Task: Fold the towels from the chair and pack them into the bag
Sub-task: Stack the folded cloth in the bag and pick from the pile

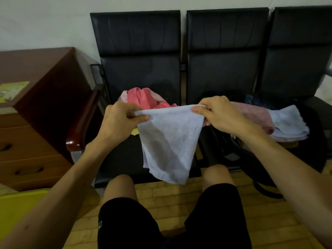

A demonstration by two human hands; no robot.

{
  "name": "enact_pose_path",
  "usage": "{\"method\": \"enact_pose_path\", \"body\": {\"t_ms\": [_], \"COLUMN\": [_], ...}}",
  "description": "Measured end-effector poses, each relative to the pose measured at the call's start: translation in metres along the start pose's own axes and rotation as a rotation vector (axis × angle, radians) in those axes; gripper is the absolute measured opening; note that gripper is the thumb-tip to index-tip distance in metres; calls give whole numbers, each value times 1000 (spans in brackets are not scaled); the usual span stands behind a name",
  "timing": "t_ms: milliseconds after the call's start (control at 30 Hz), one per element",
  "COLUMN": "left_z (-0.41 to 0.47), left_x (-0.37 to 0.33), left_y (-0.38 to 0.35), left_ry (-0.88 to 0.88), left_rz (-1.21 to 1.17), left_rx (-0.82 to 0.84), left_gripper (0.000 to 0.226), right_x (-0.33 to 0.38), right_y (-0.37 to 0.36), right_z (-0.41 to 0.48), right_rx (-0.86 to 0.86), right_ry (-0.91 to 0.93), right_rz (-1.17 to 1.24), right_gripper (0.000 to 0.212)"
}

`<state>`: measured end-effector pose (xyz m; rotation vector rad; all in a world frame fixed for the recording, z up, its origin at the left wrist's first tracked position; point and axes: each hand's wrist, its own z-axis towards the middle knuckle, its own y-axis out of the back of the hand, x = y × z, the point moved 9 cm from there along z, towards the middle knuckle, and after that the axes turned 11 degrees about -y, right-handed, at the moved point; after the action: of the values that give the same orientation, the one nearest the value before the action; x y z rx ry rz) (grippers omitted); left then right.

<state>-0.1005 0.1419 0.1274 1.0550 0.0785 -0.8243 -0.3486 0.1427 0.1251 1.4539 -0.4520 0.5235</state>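
The place is best taken for a waiting room or an office lobby, not a home. A row of black padded seats (pixel 140 51) is set against a plain white wall (pixel 45 20). Three seats are seen, joined side by side with identical backs, as public bench seating is built. To the left, a dark wooden worktop (pixel 36 63) is placed in the corner, with drawers (pixel 27 141) fitted below it, in the manner of office furniture. A printed leaflet (pixel 12 90) is laid on top. The floor (pixel 170 198) is laid in light wooden boards. A yellow seat (pixel 16 209) is seen at the lower left edge. No household furnishings are shown.
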Motion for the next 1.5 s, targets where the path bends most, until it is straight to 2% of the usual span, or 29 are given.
{"method": "enact_pose_path", "body": {"t_ms": [200,267,367,533,633,733,767,800,833,867,900,967,1000,1067,1100,1200,1300,1367,1433,1500], "left_z": [-6,-7,-7,-17,-21,-22,-22,-21,-21,-20,-19,-18,-18,-19,-20,-24,-31,-40,-59,-81], "left_x": [8,9,14,1,3,-1,-3,-4,-7,-9,-11,-12,-11,-5,2,28,52,62,58,36], "left_y": [-4,-4,-7,-24,-35,-44,-45,-47,-48,-48,-49,-48,-46,-38,-32,-31,-45,-63,-93,-120], "left_ry": [46,61,102,200,254,228,225,228,230,231,228,213,210,206,205,248,362,509,765,934], "left_rz": [2,-7,-111,-641,-653,-648,-653,-656,-667,-677,-682,-675,-656,-579,-516,-322,-226,-407,-930,-1455], "left_rx": [7,15,34,33,1,-22,-41,-60,-78,-91,-102,-111,-115,-138,-156,-135,-73,-62,-36,-43], "left_gripper": [19,8,8,26,33,28,27,26,26,25,25,23,23,24,25,33,33,36,45,69], "right_x": [-4,-6,-11,-24,-28,-33,-37,-40,-42,-42,-40,-40,-43,-56,-61,-48,-36,-34,-28,-24], "right_y": [-11,-13,-18,-22,-28,-45,-56,-69,-84,-104,-123,-156,-166,-176,-177,-165,-142,-134,-129,-123], "right_z": [0,-3,-8,-12,-16,-26,-33,-40,-50,-61,-73,-96,-103,-108,-109,-111,-111,-109,-107,-104], "right_rx": [-21,-10,26,23,24,73,95,132,195,297,421,597,620,583,554,543,469,437,418,413], "right_ry": [28,17,-22,-159,-242,-381,-439,-477,-501,-510,-513,-524,-528,-581,-619,-603,-638,-662,-656,-610], "right_rz": [-55,53,200,547,693,938,1003,1025,994,944,907,884,879,944,1037,1250,1297,1256,1230,1288], "right_gripper": [31,30,34,37,44,51,55,50,35,17,10,8,18,61,65,26,12,14,11,17]}}
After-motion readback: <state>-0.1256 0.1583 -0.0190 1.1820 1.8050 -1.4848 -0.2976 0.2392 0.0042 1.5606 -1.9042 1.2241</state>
